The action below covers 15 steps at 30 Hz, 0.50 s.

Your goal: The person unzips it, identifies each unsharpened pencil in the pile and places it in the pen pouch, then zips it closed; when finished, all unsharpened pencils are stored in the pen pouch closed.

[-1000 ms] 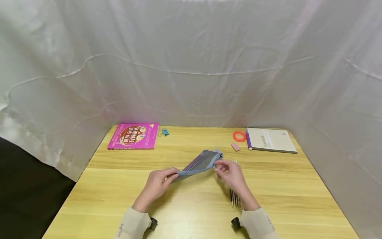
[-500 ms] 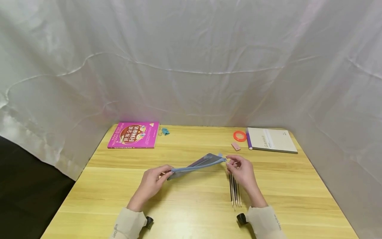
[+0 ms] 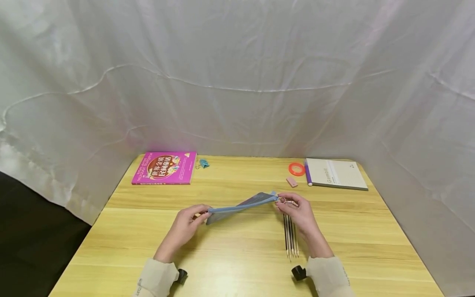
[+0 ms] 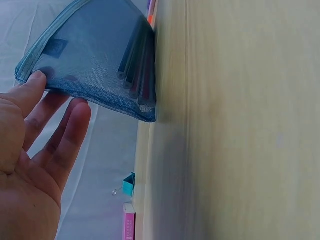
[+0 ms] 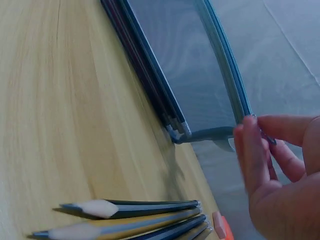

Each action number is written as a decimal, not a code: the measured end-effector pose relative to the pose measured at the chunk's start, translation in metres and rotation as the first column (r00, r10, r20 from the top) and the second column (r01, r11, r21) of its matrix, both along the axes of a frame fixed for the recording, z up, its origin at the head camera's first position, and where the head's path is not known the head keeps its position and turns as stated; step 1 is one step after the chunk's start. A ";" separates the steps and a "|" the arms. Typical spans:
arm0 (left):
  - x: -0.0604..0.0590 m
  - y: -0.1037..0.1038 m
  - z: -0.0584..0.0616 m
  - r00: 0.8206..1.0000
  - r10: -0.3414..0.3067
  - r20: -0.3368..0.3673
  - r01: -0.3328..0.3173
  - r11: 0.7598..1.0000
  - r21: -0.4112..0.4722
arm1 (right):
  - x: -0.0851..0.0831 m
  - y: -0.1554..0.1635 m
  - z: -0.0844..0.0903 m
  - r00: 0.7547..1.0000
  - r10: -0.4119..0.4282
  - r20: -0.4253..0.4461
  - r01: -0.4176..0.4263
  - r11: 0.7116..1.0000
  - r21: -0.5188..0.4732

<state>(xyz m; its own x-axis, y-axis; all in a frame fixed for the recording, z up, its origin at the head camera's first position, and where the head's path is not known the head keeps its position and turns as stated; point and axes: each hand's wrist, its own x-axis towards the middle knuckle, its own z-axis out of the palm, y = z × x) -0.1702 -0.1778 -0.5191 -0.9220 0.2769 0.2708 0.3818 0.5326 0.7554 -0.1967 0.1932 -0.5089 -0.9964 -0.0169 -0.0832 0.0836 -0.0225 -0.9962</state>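
Observation:
A blue mesh zip pencil pouch [image 3: 241, 207] is held up between both hands, its zipper edge stretched nearly straight. Through the mesh, several pencils [image 4: 136, 75] show along its bottom. My left hand [image 3: 187, 225] pinches the left end near the top corner, thumb in front and fingers behind. At the other end, my right hand [image 3: 301, 212] pinches the zipper's end, with a small metal pull [image 3: 283, 200] at the fingertips. Below the right hand, several more pencils [image 5: 150, 216] lie side by side on the table, points toward the near edge.
On the wooden table [image 3: 237, 264], a pink book [image 3: 165, 168] and a teal binder clip [image 3: 203, 163] lie at back left. At back right are a red tape roll [image 3: 296, 169], a pink eraser [image 3: 292, 182], a notebook [image 3: 339, 174] and a purple pen [image 3: 308, 173].
My right hand has moved right along the zipper to the pouch's end. The mouth gaped at the right earlier; its edges now lie together. My left hand has shifted slightly left.

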 end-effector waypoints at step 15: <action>-0.004 -0.005 -0.001 0.997 0.067 0.047 -0.069 0.997 0.034 | 0.000 -0.006 -0.001 0.999 -0.017 0.037 0.018 1.000 -0.022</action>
